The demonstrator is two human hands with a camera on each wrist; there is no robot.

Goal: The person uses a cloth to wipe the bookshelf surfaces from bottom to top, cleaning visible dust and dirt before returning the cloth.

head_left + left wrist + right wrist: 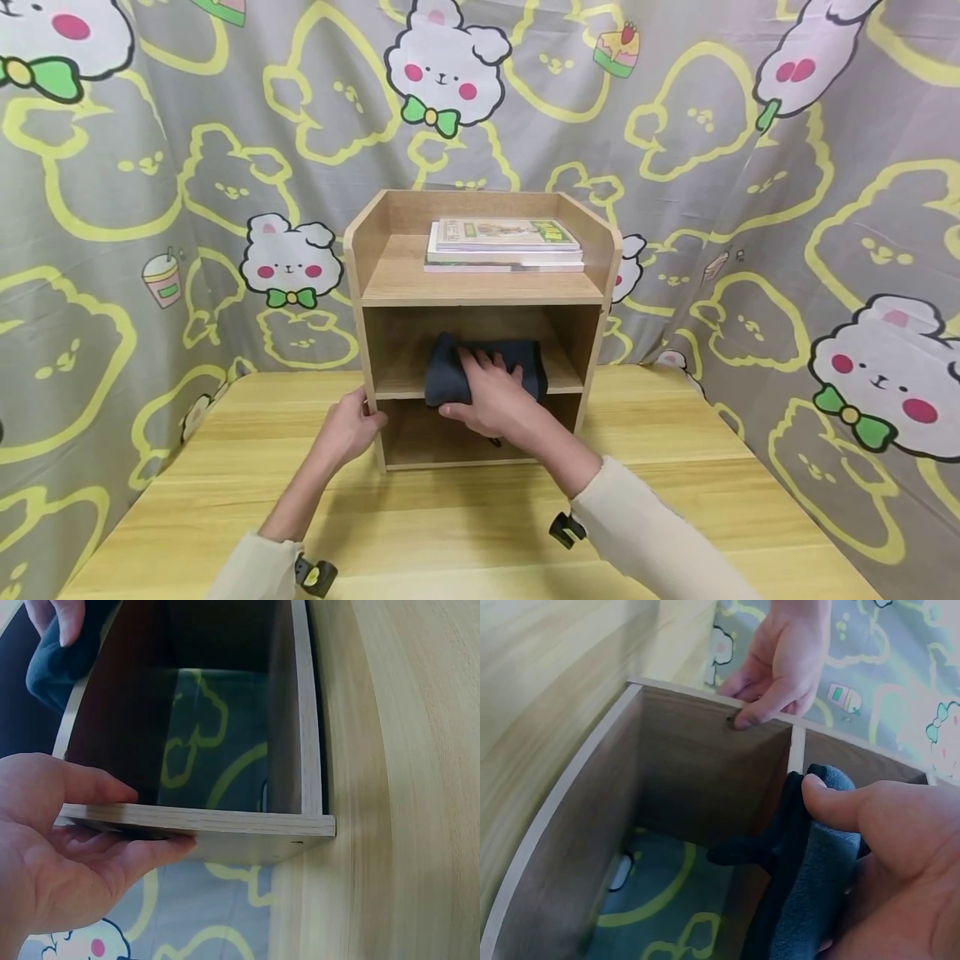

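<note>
A small wooden shelf unit stands on the table, its front towards me. My left hand grips the front edge of its left side panel, thumb inside and fingers outside. On the middle shelf, at the front edge, lies a folded dark blue cloth with a fuzzy surface and black trim. My right hand holds this cloth, fingers spread over its top and thumb at its near side. In the right wrist view, a dark flap of the cloth sticks out below the shelf board; the far fingertips are hidden.
A stack of books lies on the unit's top, between raised side and back walls. Below the middle board is a lower compartment. The wood-grain table extends around the unit. A patterned curtain hangs behind and at both sides.
</note>
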